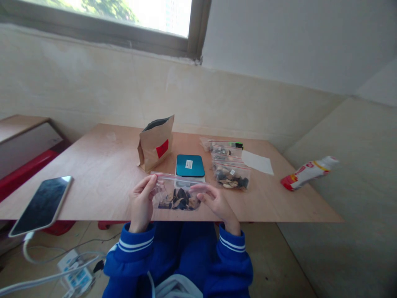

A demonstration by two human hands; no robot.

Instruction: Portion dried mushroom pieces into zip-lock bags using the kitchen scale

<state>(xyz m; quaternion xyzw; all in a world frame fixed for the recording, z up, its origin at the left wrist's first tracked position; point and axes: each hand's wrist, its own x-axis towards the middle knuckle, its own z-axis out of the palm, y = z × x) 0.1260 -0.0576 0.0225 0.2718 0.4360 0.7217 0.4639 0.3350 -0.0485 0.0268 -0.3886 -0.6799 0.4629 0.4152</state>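
One pale wall (102,87) with a window (108,10) in it rises behind a wooden table (102,174). On the table, left of centre, a brown paper bag (155,147) with a red patch stands with its top open. At the far right is a white bottle (310,171) with a red and yellow lower part.

In front of the person, at the table's near edge, a clear zip bag (180,199) of dark and brown dried pieces is held up between both hands. The left hand (142,199) is clamped on its upper left corner, thumb against fingers; the right hand (217,203) grips the right end, thumb in front and fingers partly behind.

To the right, more clear bags (231,178) of dried pieces lie in a row, with a sheet of white paper (257,162) just beside them. A phone (43,205) with a white cable plugged in is at the left. Beyond the held bag, a teal plate (190,165) bears a white label (189,164). A black and green pen (237,145) lies by the rear bags.
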